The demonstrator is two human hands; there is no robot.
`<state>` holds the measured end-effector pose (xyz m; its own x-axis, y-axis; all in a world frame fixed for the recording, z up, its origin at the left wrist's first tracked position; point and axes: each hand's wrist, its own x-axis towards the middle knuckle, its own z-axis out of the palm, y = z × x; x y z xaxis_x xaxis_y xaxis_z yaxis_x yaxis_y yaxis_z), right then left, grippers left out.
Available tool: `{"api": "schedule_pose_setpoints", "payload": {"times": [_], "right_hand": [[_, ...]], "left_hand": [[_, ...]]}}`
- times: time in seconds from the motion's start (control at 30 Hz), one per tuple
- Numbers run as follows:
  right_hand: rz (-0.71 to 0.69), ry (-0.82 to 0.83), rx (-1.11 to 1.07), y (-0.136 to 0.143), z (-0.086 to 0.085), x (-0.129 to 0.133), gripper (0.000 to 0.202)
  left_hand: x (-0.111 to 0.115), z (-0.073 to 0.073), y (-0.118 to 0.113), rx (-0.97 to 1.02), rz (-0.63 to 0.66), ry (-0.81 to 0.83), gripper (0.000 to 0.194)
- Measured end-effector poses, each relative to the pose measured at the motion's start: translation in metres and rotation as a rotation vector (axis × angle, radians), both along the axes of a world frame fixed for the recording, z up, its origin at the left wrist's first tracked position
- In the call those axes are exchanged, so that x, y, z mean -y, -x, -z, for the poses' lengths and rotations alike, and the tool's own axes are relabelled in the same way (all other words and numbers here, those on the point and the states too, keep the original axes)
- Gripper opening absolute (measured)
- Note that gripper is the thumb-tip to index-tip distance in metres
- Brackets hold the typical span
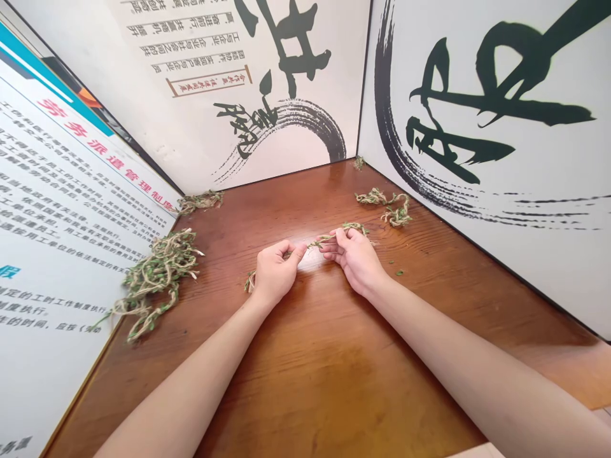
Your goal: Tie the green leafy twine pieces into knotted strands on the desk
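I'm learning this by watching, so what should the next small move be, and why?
Probably draw the left hand and right hand gently apart to straighten the leafy twine. Both hands hold it, a short stretch shows between them, and leafy bits stick out beyond each hand, so a light pull might show how it lies.

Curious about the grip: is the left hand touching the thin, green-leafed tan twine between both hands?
Touching: the head view shows the left hand pinching the twine.
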<state>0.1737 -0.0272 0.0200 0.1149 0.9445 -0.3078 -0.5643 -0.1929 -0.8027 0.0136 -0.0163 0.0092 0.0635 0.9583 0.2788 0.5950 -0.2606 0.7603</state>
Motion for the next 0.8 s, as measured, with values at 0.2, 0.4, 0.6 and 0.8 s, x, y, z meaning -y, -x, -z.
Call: {"api": "schedule_pose_setpoints", "payload": {"times": [0.2,0.4,0.6,0.8], "right_hand": [[0.061,-0.095,0.154,0.002,0.014,-0.002,0.014],[-0.025,-0.131,0.157,0.005,0.019,0.001,0.024],[-0.113,-0.252,0.182,0.007,0.020,0.005,0.030],[-0.025,-0.212,0.344,0.005,0.024,0.003,0.038]], "left_hand": [[0.002,0.006,0.001,-0.207,-0.014,-0.182,0.036],[0.006,0.007,-0.001,-0.316,0.085,-0.513,0.044],[0.006,0.013,-0.002,-0.275,0.282,-0.531,0.040],[0.004,0.017,-0.002,-0.268,0.262,-0.556,0.032]]}}
